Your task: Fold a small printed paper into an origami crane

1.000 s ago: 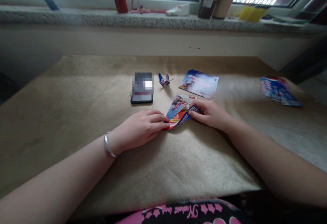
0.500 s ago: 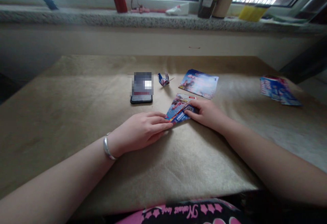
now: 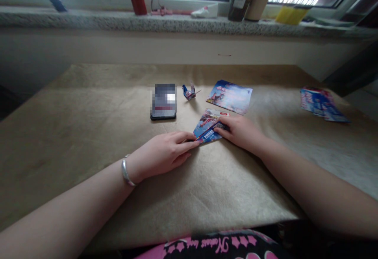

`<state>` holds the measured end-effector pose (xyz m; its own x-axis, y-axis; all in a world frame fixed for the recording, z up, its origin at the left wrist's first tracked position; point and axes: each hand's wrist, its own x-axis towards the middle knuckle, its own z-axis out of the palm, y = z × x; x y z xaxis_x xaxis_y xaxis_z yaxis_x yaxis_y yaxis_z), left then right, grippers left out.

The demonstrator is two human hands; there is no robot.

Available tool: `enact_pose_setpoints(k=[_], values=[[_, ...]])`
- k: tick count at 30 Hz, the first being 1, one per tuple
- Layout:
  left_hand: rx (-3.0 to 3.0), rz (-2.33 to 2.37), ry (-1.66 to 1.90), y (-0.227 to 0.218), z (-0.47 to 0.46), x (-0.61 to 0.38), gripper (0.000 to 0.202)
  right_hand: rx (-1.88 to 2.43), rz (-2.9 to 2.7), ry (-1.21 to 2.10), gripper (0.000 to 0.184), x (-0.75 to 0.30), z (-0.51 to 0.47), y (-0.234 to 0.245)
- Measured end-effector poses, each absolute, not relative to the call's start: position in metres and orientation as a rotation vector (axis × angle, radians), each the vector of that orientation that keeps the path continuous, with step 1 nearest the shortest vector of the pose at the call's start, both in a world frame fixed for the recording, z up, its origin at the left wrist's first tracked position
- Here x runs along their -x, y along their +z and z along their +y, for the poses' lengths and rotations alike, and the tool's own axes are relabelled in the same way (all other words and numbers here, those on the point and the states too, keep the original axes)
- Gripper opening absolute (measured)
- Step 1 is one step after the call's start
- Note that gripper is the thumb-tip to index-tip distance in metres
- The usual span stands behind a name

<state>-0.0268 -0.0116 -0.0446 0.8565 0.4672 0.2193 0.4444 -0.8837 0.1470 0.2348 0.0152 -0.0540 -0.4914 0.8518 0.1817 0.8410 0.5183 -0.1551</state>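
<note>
A printed sheet of paper (image 3: 206, 122), blue with pictures and lettering, lies in front of me with one side folded over on a slant. My left hand (image 3: 168, 150), a silver bracelet at its wrist, grips the sheet's pointed left corner between its fingertips. On the right part my right hand (image 3: 238, 131) grips the folded flap with thumb and fingers, partly covering a printed square code. Beyond the sheet stands a small folded paper crane (image 3: 189, 92). A flat square paper (image 3: 232, 97) with similar print lies just behind my right hand.
A phone (image 3: 163, 114) with a blurred-out screen lies left of the crane. Several printed leaflets (image 3: 323, 104) are fanned out at the table's far right. Behind the table (image 3: 88, 93), a stone windowsill (image 3: 174, 23) holds a red bottle (image 3: 137, 1) and other items.
My left fingertips have shifted slightly at the corner, with the fingers a little more bent. The sheet has moved slightly right; my right hand is almost still.
</note>
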Motion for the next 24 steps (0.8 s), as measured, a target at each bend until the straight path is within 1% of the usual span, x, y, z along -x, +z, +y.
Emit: enact_pose_setpoints(k=[4,11,16,24], values=[[-2.946,0.696,0.353,-0.046,-0.011,0.026,0.042,1.545,-2.51,0.163,0.022,-0.239,0.013,-0.049],[-2.959,0.692,0.401,-0.046,-0.011,0.026,0.038,1.535,-2.491,0.311,0.022,-0.242,0.013,-0.043],[-2.95,0.72,0.378,-0.047,-0.011,0.026,0.04,1.553,-2.488,0.31,0.02,-0.242,0.015,-0.045],[-2.944,0.751,0.282,-0.048,-0.011,0.026,0.05,1.684,-2.498,0.311,0.021,-0.251,0.019,-0.044]])
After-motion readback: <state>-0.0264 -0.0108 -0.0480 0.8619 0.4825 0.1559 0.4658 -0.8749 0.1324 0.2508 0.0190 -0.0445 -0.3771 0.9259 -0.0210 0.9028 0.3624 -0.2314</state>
